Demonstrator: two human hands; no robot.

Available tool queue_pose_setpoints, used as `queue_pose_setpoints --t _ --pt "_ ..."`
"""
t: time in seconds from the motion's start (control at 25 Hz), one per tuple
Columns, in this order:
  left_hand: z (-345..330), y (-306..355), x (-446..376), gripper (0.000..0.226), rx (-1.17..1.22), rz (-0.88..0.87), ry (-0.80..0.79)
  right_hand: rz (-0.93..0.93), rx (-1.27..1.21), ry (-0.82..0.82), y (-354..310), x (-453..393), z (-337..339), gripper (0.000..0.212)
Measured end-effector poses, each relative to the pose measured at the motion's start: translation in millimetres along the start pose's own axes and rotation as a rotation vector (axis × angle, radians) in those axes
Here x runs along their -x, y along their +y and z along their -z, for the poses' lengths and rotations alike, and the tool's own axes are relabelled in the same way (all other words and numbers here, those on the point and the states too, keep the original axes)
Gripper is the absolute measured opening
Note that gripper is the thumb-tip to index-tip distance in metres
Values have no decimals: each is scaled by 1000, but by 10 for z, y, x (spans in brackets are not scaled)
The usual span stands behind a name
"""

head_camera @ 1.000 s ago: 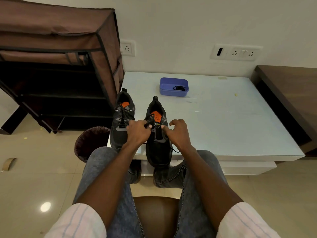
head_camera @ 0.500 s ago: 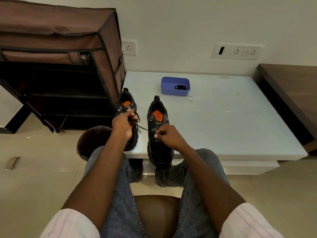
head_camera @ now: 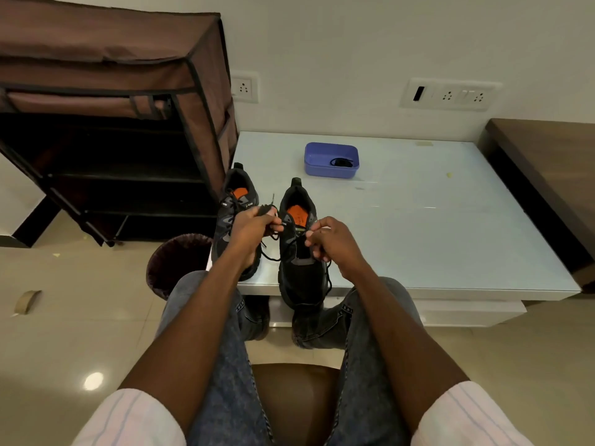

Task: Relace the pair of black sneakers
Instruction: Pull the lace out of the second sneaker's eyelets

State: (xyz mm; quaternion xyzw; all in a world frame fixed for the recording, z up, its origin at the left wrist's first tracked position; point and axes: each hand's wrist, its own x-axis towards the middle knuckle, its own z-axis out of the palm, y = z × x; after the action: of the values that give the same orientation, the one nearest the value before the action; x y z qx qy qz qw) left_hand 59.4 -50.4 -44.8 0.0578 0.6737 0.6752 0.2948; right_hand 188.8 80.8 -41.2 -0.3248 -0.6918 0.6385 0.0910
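Note:
Two black sneakers with orange insoles stand side by side at the near left corner of the white table (head_camera: 418,239), toes toward me. The left sneaker (head_camera: 236,201) is partly covered by my left hand (head_camera: 249,228), which grips a bunch of black lace (head_camera: 269,208) between the two shoes. The right sneaker (head_camera: 301,272) overhangs the table's front edge. My right hand (head_camera: 331,241) pinches the lace at that sneaker's right eyelets. A loose stretch of lace hangs from my left hand to the right shoe.
A blue tray (head_camera: 331,160) holding a small black coil of lace sits farther back on the table. A brown fabric shoe rack (head_camera: 112,123) stands at the left, a dark bin (head_camera: 175,263) beside my left knee. A wooden counter (head_camera: 553,175) lies to the right.
My left hand has shifted right, from over the left sneaker to between the shoes, pulling lace. My right hand has stayed at the right sneaker's eyelets.

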Motion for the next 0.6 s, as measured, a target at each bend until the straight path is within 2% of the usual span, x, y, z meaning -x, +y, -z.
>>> queue_pose_setpoints --t 0.12,0.2,0.32,0.4,0.48,0.52,0.6 --pt "-113 -44 59 21 -55 12 -315 86 -26 -91 -23 50 -85 4" --pt "-106 -52 85 24 -90 72 -459 133 -58 -32 -25 57 -101 5" --pt "-54 -43 117 15 -160 142 -501 144 -94 94 -5 4 -39 7" --pt "-10 -6 129 16 -114 197 -503 103 -61 129 19 -50 32 14" --pt "23 62 108 17 78 250 -377 61 66 166 58 -88 121 22" --pt "55 79 66 19 212 260 -244 38 136 195 85 -107 171 26" --pt "170 71 -64 26 416 255 119 -16 204 255 125 -130 260 27"
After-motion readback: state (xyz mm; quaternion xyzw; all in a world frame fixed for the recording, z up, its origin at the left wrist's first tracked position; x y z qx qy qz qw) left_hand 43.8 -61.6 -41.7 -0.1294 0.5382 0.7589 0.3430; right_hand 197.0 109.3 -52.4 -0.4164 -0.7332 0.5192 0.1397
